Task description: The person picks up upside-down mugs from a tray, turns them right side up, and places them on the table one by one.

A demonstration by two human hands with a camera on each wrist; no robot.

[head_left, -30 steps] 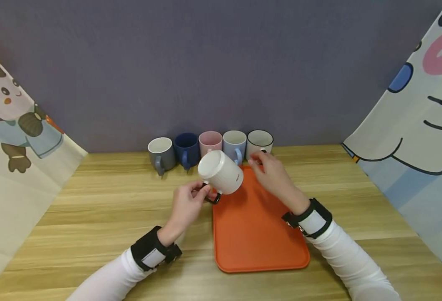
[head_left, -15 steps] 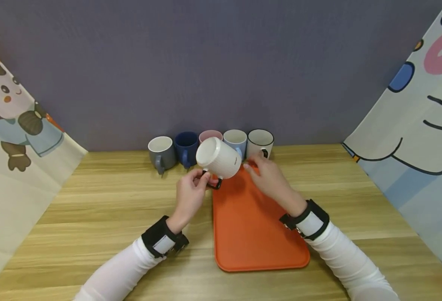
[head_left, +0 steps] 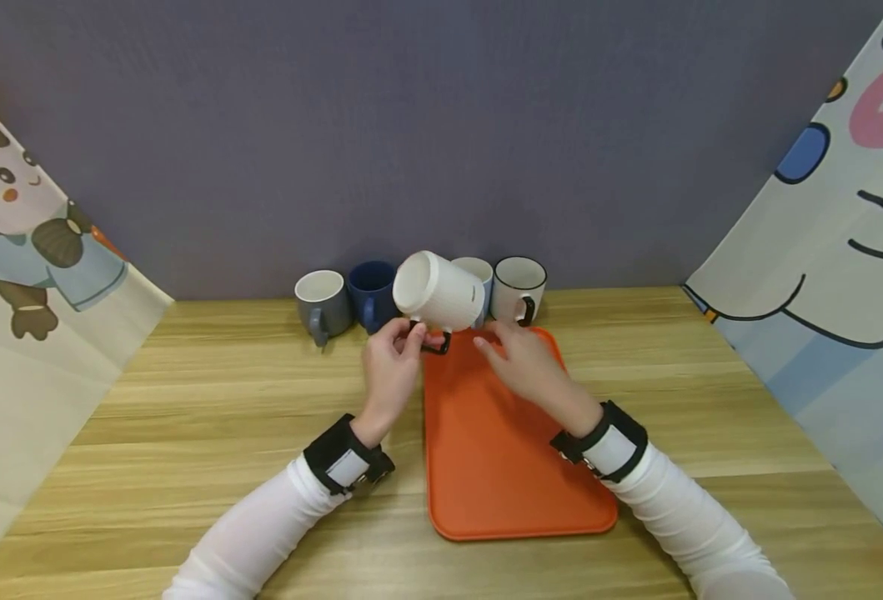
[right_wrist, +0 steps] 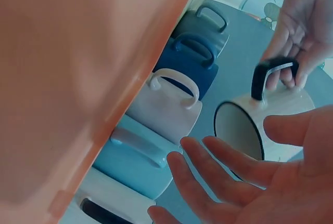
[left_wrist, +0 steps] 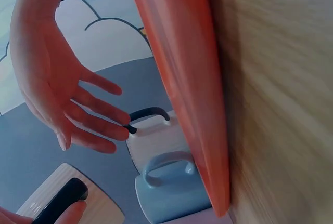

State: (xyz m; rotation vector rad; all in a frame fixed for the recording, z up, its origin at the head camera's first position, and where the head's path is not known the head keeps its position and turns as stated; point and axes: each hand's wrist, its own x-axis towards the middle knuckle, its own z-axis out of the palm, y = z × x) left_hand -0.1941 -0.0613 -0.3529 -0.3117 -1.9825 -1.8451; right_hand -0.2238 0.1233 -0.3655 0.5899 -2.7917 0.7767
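Observation:
My left hand point(head_left: 392, 362) pinches the black handle of a white mug point(head_left: 441, 292), which is tipped on its side in the air. Its base faces left and its black-rimmed mouth points right. My right hand point(head_left: 527, 362) hovers over the tray's far end, fingers spread and holding nothing, close to the mug's mouth in the right wrist view. Behind stand upright mugs in a row: grey point(head_left: 324, 308), navy point(head_left: 372, 287), light blue point(head_left: 477, 268) and white with a black rim point(head_left: 519, 279). The held mug hides the pink mug point(right_wrist: 164, 107) from the head view.
An orange tray point(head_left: 516, 467) lies on the wooden table point(head_left: 223, 433), its far end near the mug row. A grey-purple wall panel point(head_left: 426, 125) rises behind the mugs. Cartoon-printed curtains point(head_left: 809, 250) flank both sides.
My left hand has carried the tilted white mug away from me, toward the row, where it now covers the pink mug. My right hand has shifted left, off the black-rimmed mug's handle area.

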